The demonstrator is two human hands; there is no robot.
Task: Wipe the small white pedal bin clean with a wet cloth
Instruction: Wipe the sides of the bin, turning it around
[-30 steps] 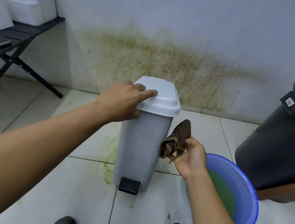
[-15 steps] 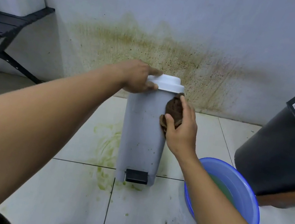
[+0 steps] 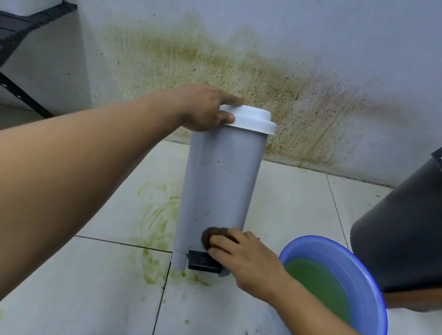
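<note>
Now: right hand [image 3: 250,261], fingers curled on cloth [image 3: 210,235], swept from lid [image 3: 255,118] down to pedal [image 3: 204,262]; left hand [image 3: 203,111] clasps lid; bin [image 3: 220,182] front stroke likely finished.

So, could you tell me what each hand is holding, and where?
The left hand grips the pedal bin by the left edge of its lid; the right hand holds the bunched brown cloth against the bin's lower front.

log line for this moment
left hand: grips lid | right hand: holds cloth on bin, just above pedal | basin: beside bin
</note>
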